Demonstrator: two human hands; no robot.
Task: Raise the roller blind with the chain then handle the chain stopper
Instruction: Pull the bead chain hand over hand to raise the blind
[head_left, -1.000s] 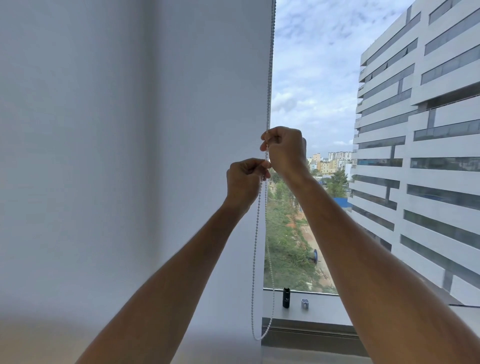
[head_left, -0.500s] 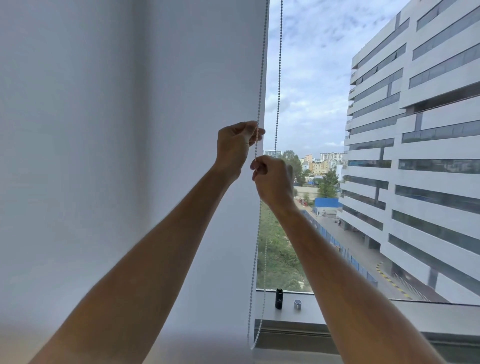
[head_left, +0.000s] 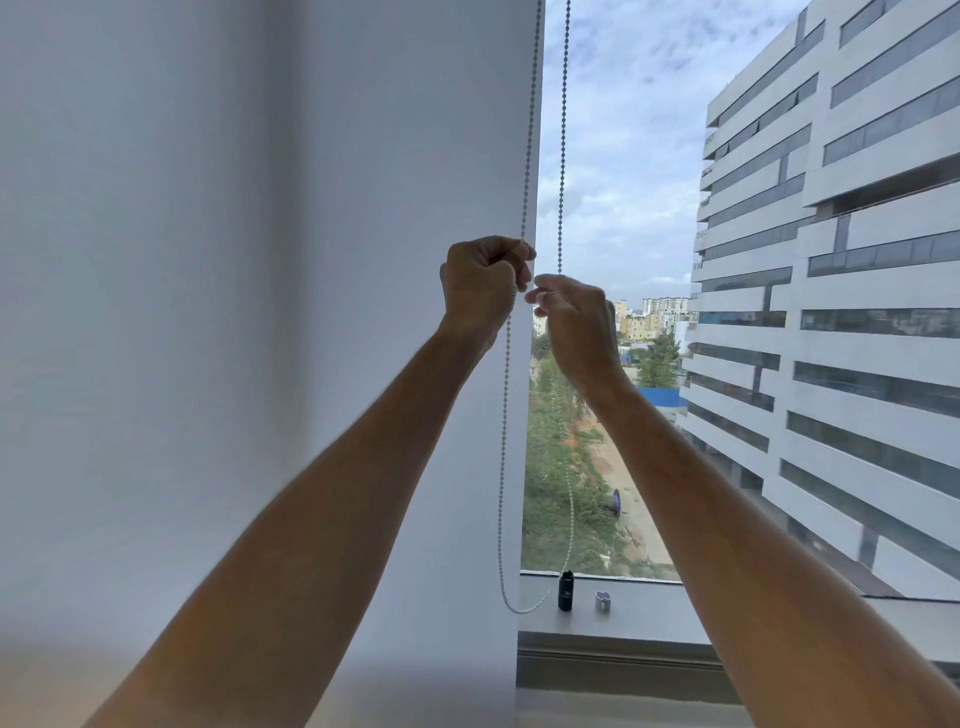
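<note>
Left hand (head_left: 485, 283) grips chain (head_left: 525, 171); right hand (head_left: 574, 325) hovers beside.

the blind (head_left: 270, 312) looks like matt white cloth, smooth and unpatterned, with a soft fold of shade down its left part. the chain (head_left: 562, 130) is a string of small round beads, pale and slightly glossy; plastic or metal cannot be told. on the right, the sill (head_left: 649, 613) is smooth, matt grey. a small cylinder (head_left: 565, 591) standing on it is glossy black. beside it a little fitting (head_left: 602, 601) looks like clear or pale shiny plastic. the pane is clean, clear glass.
</note>
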